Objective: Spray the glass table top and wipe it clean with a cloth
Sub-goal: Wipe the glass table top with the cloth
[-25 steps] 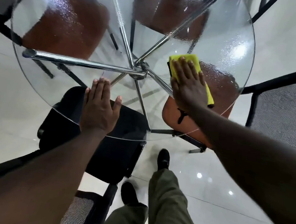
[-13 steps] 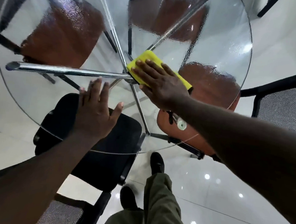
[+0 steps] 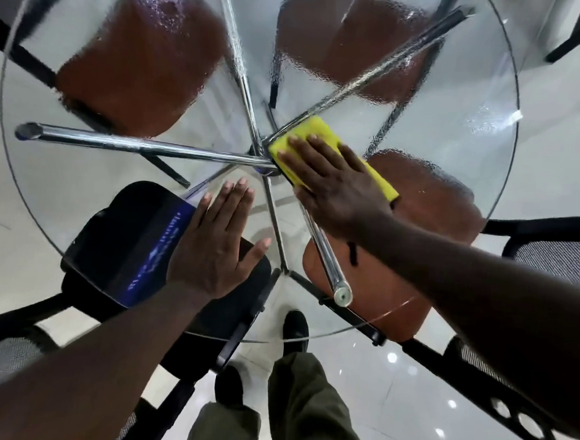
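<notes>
Likely an office: mesh chairs (image 3: pixel 560 262) round glass table (image 3: pixel 61 176).

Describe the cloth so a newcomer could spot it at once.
Start at the round glass table top and find where its chrome legs cross near the middle. Just right of that crossing lies the yellow cloth, pressed flat under the right hand. It is the only bright yellow thing; the chair seats beneath are brown or black.

One cloth (image 3: pixel 309 132) — one table (image 3: pixel 79 170)
</notes>
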The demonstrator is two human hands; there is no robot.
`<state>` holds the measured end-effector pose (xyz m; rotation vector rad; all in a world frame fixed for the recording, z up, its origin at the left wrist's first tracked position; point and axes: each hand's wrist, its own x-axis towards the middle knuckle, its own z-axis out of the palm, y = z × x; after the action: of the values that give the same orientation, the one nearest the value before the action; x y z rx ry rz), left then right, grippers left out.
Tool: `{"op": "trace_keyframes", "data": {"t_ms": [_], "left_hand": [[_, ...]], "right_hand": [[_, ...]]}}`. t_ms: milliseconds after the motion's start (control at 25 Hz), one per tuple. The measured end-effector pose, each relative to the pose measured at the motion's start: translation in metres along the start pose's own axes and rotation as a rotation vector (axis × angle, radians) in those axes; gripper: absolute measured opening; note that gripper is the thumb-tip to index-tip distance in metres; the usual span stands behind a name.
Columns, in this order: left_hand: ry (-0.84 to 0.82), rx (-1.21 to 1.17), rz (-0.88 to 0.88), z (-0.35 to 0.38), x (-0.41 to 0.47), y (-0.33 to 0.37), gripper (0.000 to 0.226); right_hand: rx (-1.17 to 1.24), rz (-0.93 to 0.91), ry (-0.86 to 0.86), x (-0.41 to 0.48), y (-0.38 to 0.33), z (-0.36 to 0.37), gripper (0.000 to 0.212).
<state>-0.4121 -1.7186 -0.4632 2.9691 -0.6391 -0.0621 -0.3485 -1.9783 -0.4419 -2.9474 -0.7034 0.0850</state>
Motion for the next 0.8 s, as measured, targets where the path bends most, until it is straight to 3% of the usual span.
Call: {"op": "trace_keyframes", "data": {"t_ms": [120, 360, 480, 640, 720, 800], "left_hand": [[-0.02, 0.001, 0.002, 0.002, 0.0, -0.001, 0.084], [0.018, -0.012, -0.019, -0.002, 0.0, 0.001, 0.084], [0.005, -0.033, -0.007, -0.002, 0.0, 0.002, 0.084], [0.005, -0.023, 0.0, 0.001, 0.0, 0.0, 0.084], [-0.003, -0.027, 0.003, 0.002, 0.001, -0.002, 0.084], [-0.001, -0.029, -0.004, 0.001, 0.001, -0.001, 0.084]], "right_hand": [[-0.01, -0.004, 0.02, 0.023, 0.006, 0.003, 0.061], [-0.054, 0.045, -0.066, -0.135, 0.027, -0.001, 0.065], [-0.041, 0.0, -0.079, -0.089, 0.028, -0.005, 0.065], [-0.002, 0.001, 0.041, 0.036, 0.004, 0.003, 0.06], [0.002, 0.016, 0.05, 0.044, 0.002, 0.001, 0.059], [0.012, 0.032, 0.038, -0.004, 0.006, -0.001, 0.059]]}}
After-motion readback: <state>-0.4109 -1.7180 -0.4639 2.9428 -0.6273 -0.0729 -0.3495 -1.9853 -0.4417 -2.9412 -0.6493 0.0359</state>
